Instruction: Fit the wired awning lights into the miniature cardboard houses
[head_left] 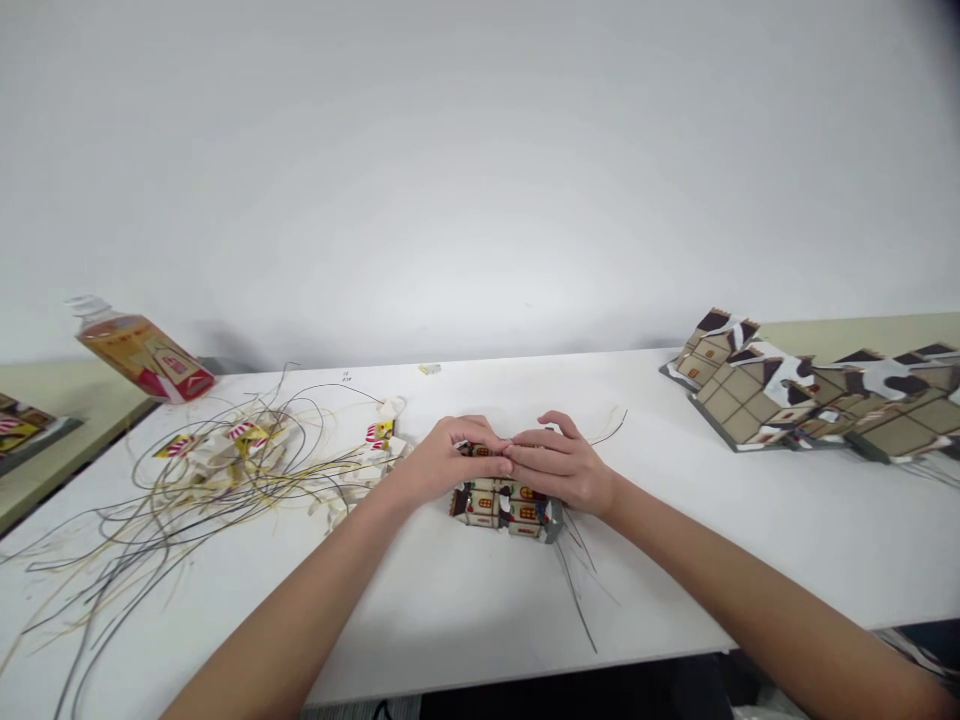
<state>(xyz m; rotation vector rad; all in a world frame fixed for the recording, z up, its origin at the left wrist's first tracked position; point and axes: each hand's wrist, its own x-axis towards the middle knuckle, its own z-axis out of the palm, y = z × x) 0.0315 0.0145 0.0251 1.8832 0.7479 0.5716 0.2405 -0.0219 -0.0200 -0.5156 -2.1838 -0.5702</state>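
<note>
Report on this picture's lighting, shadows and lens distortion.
In the head view, the wall is brightest around its middle, dimming toward the edges, with a dark top right corner; in the head view, a soft shadow falls beside the bottle; also in the head view, the bottle leans outward, probably wide-angle stretch, and windows on the house model look soft.

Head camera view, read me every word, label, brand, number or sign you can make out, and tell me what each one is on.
Nothing can be read with certainty.
Bottle: pale markings on its red label, too blurred to read.
White tabletop: small dark marks near the back edge, too small to read.
Model house in the middle: no lettering can be made out.
</note>
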